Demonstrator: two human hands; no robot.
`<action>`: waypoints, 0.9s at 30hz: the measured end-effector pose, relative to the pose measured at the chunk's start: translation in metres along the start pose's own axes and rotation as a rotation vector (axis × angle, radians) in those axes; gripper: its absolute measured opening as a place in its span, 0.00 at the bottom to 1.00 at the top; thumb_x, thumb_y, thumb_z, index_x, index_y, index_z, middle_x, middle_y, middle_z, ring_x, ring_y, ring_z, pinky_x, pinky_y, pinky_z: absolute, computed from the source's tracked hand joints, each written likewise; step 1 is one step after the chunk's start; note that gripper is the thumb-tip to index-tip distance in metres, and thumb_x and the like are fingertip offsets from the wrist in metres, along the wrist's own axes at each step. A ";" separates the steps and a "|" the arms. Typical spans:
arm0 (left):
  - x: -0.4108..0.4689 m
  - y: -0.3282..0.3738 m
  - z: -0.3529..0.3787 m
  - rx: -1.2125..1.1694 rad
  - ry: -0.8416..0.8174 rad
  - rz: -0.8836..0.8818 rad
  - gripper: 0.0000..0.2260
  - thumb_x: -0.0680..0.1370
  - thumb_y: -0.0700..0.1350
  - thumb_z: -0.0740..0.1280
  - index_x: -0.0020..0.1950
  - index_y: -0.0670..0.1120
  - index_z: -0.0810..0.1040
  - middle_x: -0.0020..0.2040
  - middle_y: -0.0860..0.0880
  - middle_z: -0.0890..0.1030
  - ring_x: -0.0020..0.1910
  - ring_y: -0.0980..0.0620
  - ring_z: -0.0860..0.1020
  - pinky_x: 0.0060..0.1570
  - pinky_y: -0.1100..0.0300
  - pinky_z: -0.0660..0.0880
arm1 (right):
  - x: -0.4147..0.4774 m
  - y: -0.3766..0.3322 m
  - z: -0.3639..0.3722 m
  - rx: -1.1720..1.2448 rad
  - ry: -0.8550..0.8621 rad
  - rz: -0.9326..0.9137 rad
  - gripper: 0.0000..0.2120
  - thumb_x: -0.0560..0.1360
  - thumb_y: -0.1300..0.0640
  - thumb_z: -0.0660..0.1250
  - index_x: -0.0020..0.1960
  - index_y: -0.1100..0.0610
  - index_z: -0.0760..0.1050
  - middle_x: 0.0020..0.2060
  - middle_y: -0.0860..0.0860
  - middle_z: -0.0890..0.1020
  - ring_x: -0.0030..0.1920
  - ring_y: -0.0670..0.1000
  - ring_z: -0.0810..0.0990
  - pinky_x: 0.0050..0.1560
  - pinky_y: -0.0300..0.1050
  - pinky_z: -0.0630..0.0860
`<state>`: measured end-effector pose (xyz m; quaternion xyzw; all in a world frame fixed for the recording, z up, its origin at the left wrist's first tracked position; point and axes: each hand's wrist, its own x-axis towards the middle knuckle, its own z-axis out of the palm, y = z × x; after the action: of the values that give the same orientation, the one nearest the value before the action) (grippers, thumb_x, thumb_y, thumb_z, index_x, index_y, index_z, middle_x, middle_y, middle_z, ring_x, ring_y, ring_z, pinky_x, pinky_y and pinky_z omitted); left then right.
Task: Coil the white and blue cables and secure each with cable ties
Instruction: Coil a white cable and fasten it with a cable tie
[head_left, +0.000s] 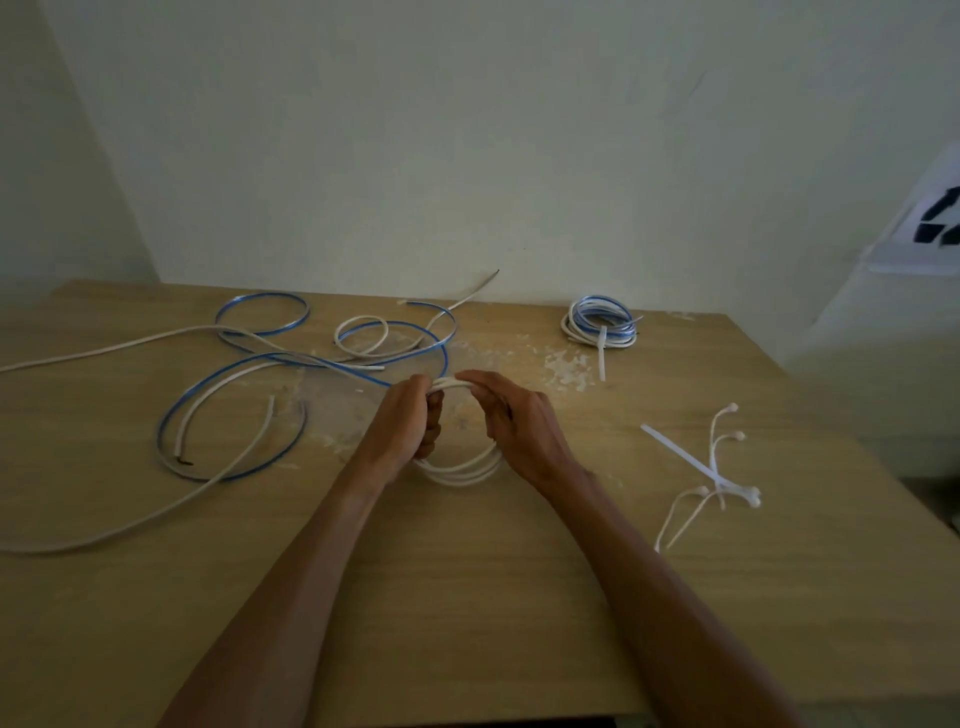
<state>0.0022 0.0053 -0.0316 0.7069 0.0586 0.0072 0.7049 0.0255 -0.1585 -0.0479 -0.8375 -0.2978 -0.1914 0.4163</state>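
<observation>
left hand (408, 421) and right hand (522, 431) both curl round white coil (462, 470) at far side | likely light, springy | best held where turns bunch

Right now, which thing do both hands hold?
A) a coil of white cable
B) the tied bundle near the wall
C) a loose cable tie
A: the left hand and the right hand both grip the coil of white cable, while the loose cable ties and the tied bundle lie apart from the hands on the table.
</observation>
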 end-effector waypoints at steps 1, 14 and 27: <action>0.000 -0.001 0.001 -0.020 -0.023 0.005 0.17 0.83 0.43 0.50 0.34 0.50 0.62 0.27 0.52 0.57 0.23 0.54 0.53 0.25 0.63 0.51 | 0.000 -0.001 -0.003 0.000 -0.021 0.036 0.14 0.84 0.50 0.59 0.64 0.49 0.78 0.28 0.41 0.76 0.28 0.41 0.76 0.34 0.39 0.74; 0.006 -0.010 0.006 -0.122 -0.130 0.042 0.15 0.84 0.43 0.48 0.38 0.49 0.62 0.26 0.53 0.57 0.19 0.58 0.53 0.23 0.71 0.52 | -0.021 0.090 -0.156 -0.622 -0.196 0.881 0.14 0.67 0.56 0.80 0.51 0.56 0.83 0.51 0.57 0.85 0.52 0.58 0.83 0.52 0.48 0.78; 0.014 -0.008 -0.003 -0.468 0.277 0.025 0.14 0.82 0.42 0.51 0.37 0.50 0.63 0.24 0.55 0.58 0.20 0.57 0.55 0.19 0.67 0.54 | 0.048 -0.051 -0.116 0.427 0.445 0.213 0.04 0.79 0.64 0.68 0.52 0.60 0.80 0.38 0.51 0.83 0.37 0.47 0.82 0.41 0.44 0.80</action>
<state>0.0149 0.0092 -0.0407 0.5175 0.1427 0.1258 0.8343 0.0192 -0.2122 0.0763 -0.6953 -0.1438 -0.2583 0.6551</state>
